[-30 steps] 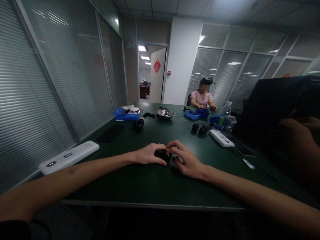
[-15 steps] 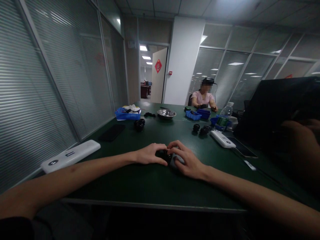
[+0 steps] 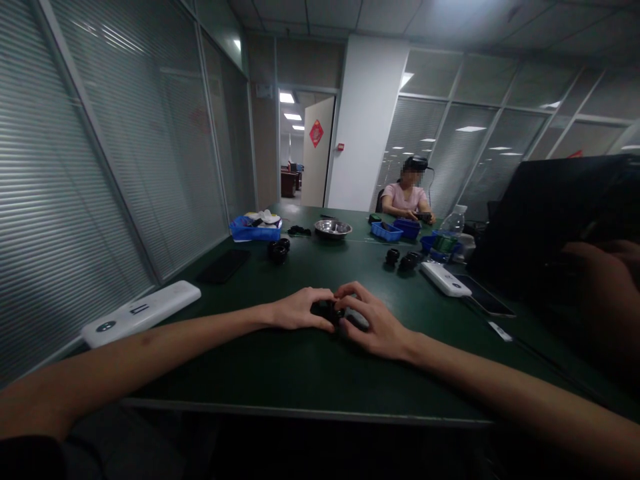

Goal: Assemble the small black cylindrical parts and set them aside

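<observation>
Low over the green table (image 3: 240,360), my left hand (image 3: 299,309) closes its thumb and fingers around a small black part (image 3: 326,311). From the other side my right hand (image 3: 375,323) grips the same part, its index finger bent over the top and its thumb lower down. Most of the part is covered by my fingers, so its exact kind cannot be made out. Similar shiny black round parts stand farther off, a cluster (image 3: 279,251) at the left and others (image 3: 409,261) at the right.
A white power bank (image 3: 145,312) and a dark flat phone-like slab (image 3: 224,266) lie left. Behind are a blue tray (image 3: 256,232), a metal bowl (image 3: 333,229) and blue bins (image 3: 387,231). Right are a bottle (image 3: 450,233) and another power bank (image 3: 445,279). A co-worker (image 3: 404,197) sits across.
My right thumb and fingers have shifted slightly on the black part; my left hand stays put. Across the table, the co-worker's hands have come together at a dark object.
</observation>
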A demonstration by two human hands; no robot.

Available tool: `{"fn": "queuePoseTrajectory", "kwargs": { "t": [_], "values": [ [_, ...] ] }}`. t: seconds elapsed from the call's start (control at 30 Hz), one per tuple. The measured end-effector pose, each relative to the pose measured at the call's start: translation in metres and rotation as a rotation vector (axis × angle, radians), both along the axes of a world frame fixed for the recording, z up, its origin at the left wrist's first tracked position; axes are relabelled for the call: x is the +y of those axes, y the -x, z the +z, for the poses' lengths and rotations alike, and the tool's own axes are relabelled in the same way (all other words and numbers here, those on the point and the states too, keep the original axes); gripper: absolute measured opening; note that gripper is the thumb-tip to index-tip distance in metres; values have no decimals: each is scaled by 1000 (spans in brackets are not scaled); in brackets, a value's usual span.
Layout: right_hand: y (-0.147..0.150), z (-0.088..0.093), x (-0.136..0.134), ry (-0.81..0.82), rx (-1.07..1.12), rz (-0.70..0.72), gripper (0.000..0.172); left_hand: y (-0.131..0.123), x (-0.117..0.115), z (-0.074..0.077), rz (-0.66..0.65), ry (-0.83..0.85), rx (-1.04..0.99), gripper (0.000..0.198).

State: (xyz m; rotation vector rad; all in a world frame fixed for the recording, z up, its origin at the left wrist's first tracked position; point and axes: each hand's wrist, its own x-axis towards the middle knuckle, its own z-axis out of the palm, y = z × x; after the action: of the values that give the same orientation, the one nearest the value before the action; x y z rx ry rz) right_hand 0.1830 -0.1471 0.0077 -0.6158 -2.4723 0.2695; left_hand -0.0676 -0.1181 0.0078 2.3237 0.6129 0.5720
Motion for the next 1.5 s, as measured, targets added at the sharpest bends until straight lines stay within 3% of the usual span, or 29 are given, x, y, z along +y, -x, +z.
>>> {"fn": "queuePoseTrajectory", "kwargs": {
  "t": [0.2,0.43,0.67,0.93,1.13,1.37,1.5],
  "values": [
    [0,-1,2,-7,-5,22,37,0,3,-5,12,-20,-8,43],
    [0,1,-1,-13,0,-1,20,1,3,-3,-3,-18,3,42],
    [-2,1,-1,-17,-4,27,29,-1,2,-2,4,-13,17,42],
    [-2,0,0,-7,-3,4,20,-2,1,0,-5,-9,10,40],
    [-2,-1,2,-16,-11,17,36,-1,2,-1,-9,-41,6,39],
    [0,1,0,-11,-11,2,21,-1,2,-1,2,-15,11,40],
    [-1,0,1,-20,-10,24,34,-1,1,0,6,-7,5,39]
  ]
}}
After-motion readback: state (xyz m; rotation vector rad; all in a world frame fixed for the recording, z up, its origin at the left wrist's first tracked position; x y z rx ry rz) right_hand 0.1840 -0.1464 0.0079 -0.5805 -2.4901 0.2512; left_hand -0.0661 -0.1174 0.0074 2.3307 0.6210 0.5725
